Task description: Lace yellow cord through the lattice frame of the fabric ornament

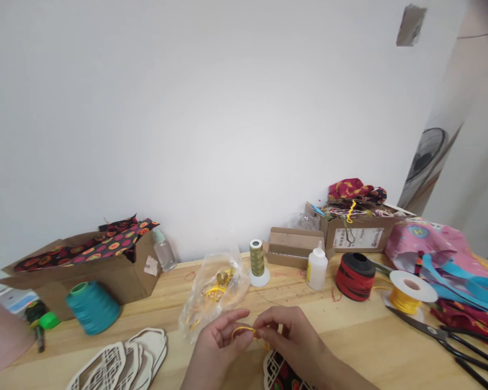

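At the front middle of the table, a thin yellow cord [243, 328] is looped between my two hands. My left hand [219, 344] pinches it near the thumb tip. From the other side my right hand [288, 338] pinches the same cord between thumb and forefinger, the fingertips of both hands almost touching. Partly under my right hand lies a cut-out wooden lattice piece [273, 368] backed with dark patterned fabric. Just beyond my left hand is a clear plastic bag [203, 292] with yellow cords and gold-coloured pieces in it.
Loose pale lattice cut-outs [109, 363], a teal thread cone [92, 307] and a fabric-filled cardboard box [142, 271] are at left. Behind stand an olive thread spool [257, 259] and glue bottle [317, 268]. Rightward are a red cord spool [354, 277], yellow cord spool [410, 287] and black scissors [439, 335].
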`<state>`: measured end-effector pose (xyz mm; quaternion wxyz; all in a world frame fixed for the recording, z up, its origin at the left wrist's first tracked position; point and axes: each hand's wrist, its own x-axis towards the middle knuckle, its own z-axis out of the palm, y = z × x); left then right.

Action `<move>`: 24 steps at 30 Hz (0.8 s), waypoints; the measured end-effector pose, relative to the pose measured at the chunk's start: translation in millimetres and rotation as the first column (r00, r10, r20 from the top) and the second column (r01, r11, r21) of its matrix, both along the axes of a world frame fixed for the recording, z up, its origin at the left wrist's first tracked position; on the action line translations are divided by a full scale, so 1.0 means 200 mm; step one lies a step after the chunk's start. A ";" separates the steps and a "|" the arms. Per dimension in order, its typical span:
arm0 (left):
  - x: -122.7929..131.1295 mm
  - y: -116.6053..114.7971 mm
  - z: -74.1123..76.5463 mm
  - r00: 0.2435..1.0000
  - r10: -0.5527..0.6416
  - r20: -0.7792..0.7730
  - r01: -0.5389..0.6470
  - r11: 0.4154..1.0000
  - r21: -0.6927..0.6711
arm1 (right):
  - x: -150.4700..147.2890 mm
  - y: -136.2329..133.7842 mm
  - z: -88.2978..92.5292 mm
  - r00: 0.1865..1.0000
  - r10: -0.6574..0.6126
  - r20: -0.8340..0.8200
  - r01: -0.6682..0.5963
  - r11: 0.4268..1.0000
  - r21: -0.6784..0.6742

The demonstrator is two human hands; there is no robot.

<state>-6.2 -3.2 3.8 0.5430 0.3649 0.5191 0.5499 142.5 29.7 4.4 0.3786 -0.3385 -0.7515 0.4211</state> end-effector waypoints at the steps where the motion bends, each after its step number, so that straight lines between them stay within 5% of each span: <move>1: 0.00 0.00 0.00 1.000 0.010 -0.005 -0.010 1.000 0.002 | 0.00 0.00 0.00 1.000 0.015 0.010 -0.016 1.000 0.017; 9: -0.01 0.00 0.01 0.999 -0.040 0.017 0.040 0.999 -0.015 | 0.02 0.00 0.02 0.999 -0.007 0.050 -0.001 0.986 0.165; 15: 0.00 0.00 0.00 0.998 -0.047 0.035 0.048 0.998 -0.035 | 0.04 -0.02 0.05 0.978 0.038 0.207 -0.139 0.854 0.501; 24: 0.01 -0.01 0.02 0.999 -0.052 -0.013 0.052 0.999 -0.011 | 0.01 -0.04 0.01 0.983 -0.002 0.186 -0.087 0.879 0.468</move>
